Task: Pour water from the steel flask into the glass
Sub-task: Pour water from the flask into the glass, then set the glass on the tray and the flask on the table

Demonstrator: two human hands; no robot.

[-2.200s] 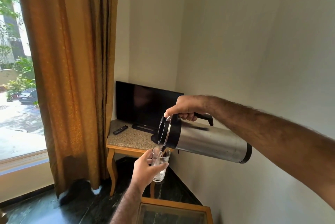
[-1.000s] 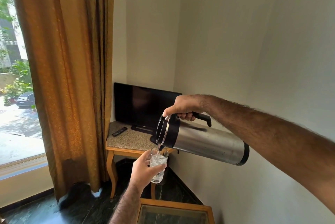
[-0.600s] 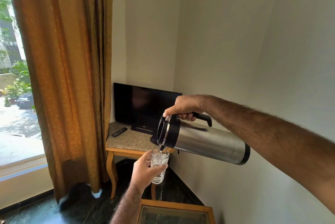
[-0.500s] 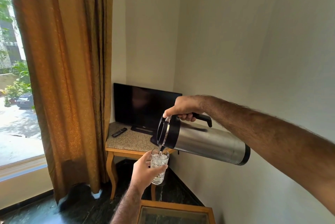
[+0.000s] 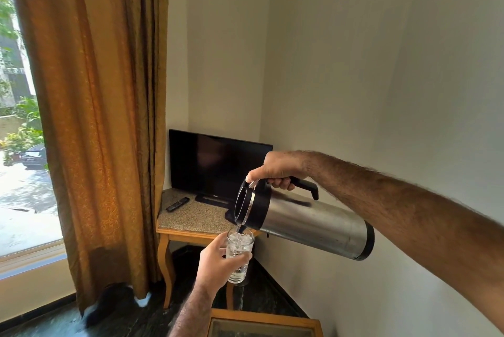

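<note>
Pouring from the steel flask [image 5: 308, 223] held by the right hand [image 5: 275, 170] into the glass [image 5: 239, 253] held by the left hand [image 5: 218, 264].

The right grip is clenched around the flask's black handle, the flask tipped nearly level with its spout just above the glass rim; the left grip wraps the glass, which holds bubbling water close to the brim. Both are held in mid-air, in front of a corner tabletop [image 5: 191, 216] carrying a dark television [image 5: 215, 162] and a remote [image 5: 177, 204]. A tan curtain [image 5: 95, 118] hangs left beside a window [image 5: 21, 118]; a wooden glass-topped table [image 5: 261, 325] sits below.
</note>
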